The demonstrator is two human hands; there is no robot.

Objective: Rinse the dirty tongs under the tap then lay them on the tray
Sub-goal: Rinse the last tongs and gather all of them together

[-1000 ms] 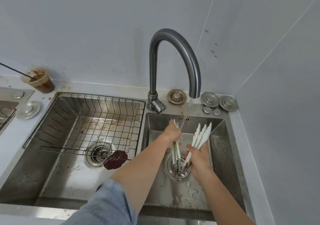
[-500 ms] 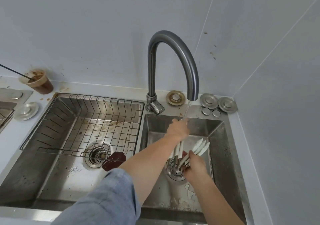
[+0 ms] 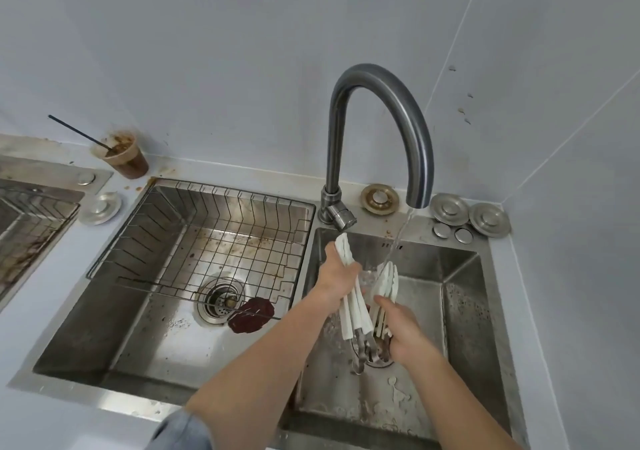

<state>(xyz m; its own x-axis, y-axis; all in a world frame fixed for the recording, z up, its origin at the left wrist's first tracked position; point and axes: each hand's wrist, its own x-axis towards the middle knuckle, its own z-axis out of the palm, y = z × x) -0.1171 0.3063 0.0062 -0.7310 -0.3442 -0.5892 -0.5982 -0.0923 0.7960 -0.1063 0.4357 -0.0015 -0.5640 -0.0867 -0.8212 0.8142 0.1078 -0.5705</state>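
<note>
Over the right sink basin [image 3: 460, 297] my left hand [image 3: 337, 275] grips a bundle of white tongs [image 3: 353, 307], their tips sticking up past my fingers toward the tap's base. My right hand [image 3: 398, 325] holds a second bundle of white tongs [image 3: 386, 281] with the tips up under the running water [image 3: 398, 238]. The water falls from the curved grey tap [image 3: 391, 103]. The metal ends of both bundles hang down over the drain [image 3: 379, 356]. No tray can be picked out for certain.
A wire rack [image 3: 214, 238] sits in the left basin, with a dark red scrap [image 3: 251, 314] by its drain [image 3: 221, 299]. A dirty cup with a straw [image 3: 123, 155] stands at the back left. Metal plugs [image 3: 469, 216] lie behind the right basin. Walls close in on the right.
My left hand has pulled its tongs back out of the stream, to the left. My right hand has raised its tongs so their tips now meet the water.
</note>
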